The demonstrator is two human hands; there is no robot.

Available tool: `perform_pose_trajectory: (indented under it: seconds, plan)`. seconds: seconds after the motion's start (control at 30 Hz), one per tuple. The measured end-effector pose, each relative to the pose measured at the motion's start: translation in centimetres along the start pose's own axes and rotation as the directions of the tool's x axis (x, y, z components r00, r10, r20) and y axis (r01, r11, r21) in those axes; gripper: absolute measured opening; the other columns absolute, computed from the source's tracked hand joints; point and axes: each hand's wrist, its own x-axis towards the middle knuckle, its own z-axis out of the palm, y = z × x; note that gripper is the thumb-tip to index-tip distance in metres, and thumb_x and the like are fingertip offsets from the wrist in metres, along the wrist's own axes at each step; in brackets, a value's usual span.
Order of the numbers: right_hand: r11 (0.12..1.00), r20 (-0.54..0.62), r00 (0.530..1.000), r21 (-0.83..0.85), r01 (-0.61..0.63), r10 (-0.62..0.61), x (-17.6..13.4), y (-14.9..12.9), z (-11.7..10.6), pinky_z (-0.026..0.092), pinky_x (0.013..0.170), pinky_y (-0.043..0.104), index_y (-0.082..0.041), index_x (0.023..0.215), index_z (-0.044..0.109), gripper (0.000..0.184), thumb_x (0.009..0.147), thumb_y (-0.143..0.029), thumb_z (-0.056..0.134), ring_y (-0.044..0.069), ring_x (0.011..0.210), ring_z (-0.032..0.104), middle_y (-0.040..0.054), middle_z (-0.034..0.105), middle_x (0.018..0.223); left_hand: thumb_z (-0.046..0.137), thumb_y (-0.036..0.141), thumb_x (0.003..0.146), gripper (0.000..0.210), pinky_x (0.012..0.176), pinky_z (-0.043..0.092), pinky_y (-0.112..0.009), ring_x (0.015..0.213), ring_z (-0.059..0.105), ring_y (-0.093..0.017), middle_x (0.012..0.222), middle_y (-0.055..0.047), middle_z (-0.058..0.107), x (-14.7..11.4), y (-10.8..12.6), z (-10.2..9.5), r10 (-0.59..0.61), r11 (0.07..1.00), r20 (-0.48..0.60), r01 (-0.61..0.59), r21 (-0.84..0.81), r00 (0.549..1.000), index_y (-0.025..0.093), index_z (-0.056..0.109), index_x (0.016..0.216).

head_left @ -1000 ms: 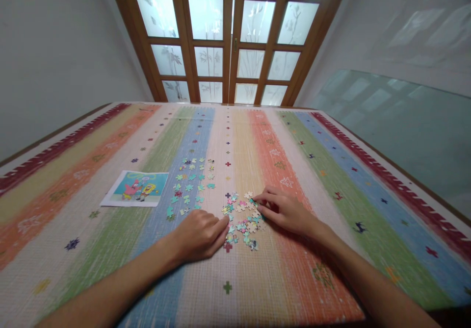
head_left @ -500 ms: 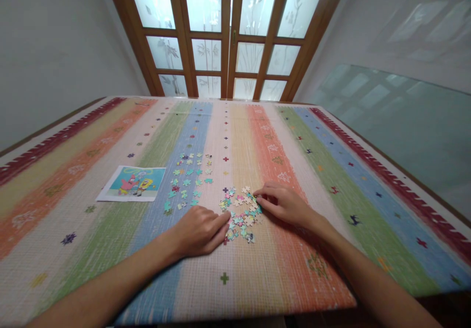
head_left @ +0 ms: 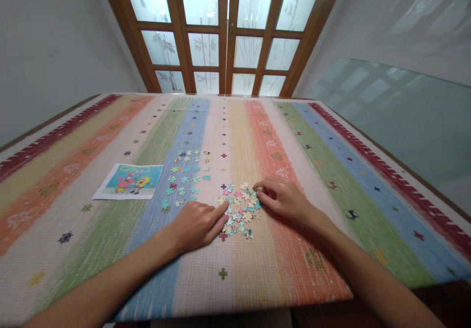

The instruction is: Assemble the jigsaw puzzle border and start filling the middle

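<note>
A loose pile of small jigsaw puzzle pieces (head_left: 241, 215) in teal, pink, yellow and white lies between my hands on the striped tablecloth (head_left: 272, 289). My left hand (head_left: 200, 222) rests at the pile's left edge, its index finger stretched out onto the pieces and the other fingers curled under. At the pile's upper right, my right hand (head_left: 283, 198) has thumb and index finger pinched together. A small pale puzzle piece (head_left: 259, 189) shows in part at those fingertips; the rest of it is hidden.
Several mostly teal puzzle pieces (head_left: 186, 169) are laid out in rough rows beyond my left hand. Left of them lies a printed cartoon picture (head_left: 128, 181) on white paper. Wooden doors with frosted panes (head_left: 226, 38) stand past the table's far edge.
My left index finger has moved slightly up along the pile's left edge and is straighter. My right hand's fingertips have lifted a little and show a pale piece. The view has shifted slightly.
</note>
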Motion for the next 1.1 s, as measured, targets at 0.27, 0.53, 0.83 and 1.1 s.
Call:
perform_pose_trajectory:
  seconds: [0.27, 0.53, 0.83, 1.1]
  plan:
    - [0.985, 0.166, 0.978, 0.143, 0.1, -0.124, -0.7, -1.1, -0.4, 0.041, 0.067, 0.031, -0.019, 0.098, 0.073, 0.017, 0.093, -0.022, 0.058, 0.016, 0.068, 0.056, 0.0043, 0.068, 0.076, 0.029, 0.031, 0.113, 0.039, 0.048, 0.046, -0.029, 0.051, 0.067, -0.017, 0.065, -0.001, 0.071, 0.3, 0.1, -0.3, 0.005, 0.999, 0.015, -0.004, -0.05, 1.0, 0.012, 0.062, 0.118]
    - [0.983, 0.332, 0.938, 0.18, 0.042, -0.101, -0.8, -1.6, -0.8, 0.034, 0.061, 0.028, -0.018, 0.097, 0.071, 0.018, 0.08, -0.022, 0.066, 0.013, 0.06, 0.049, -0.0022, 0.056, 0.064, 0.032, 0.031, 0.113, 0.035, 0.05, 0.048, -0.028, 0.053, 0.068, -0.016, 0.066, -0.001, 0.071, 0.3, 0.2, -0.2, 0.002, 0.997, -0.032, -0.005, -0.083, 0.999, 0.013, 0.062, 0.116]
    - [0.977, 0.336, 0.935, 0.208, 0.046, -0.116, -0.7, -1.7, -1.4, 0.034, 0.059, 0.028, -0.019, 0.09, 0.07, 0.014, 0.078, -0.018, 0.062, 0.013, 0.057, 0.047, -0.0029, 0.055, 0.062, 0.045, 0.037, 0.103, 0.03, 0.046, 0.045, -0.03, 0.05, 0.065, -0.019, 0.063, -0.001, 0.069, 0.1, 0.3, -0.5, -0.051, 0.994, -0.093, 0.041, -0.104, 0.994, 0.015, 0.063, 0.111]
    - [0.973, 0.27, 0.947, 0.196, 0.123, -0.174, -0.8, -2.7, -0.9, 0.036, 0.062, 0.029, -0.019, 0.104, 0.075, 0.022, 0.088, -0.027, 0.063, 0.015, 0.062, 0.053, 0.0, 0.063, 0.067, 0.045, 0.037, 0.096, 0.027, 0.044, 0.042, -0.031, 0.047, 0.063, -0.019, 0.058, -0.001, 0.066, 0.4, 0.4, -1.2, -0.007, 0.994, -0.078, -0.001, -0.106, 0.997, 0.017, 0.062, 0.099]
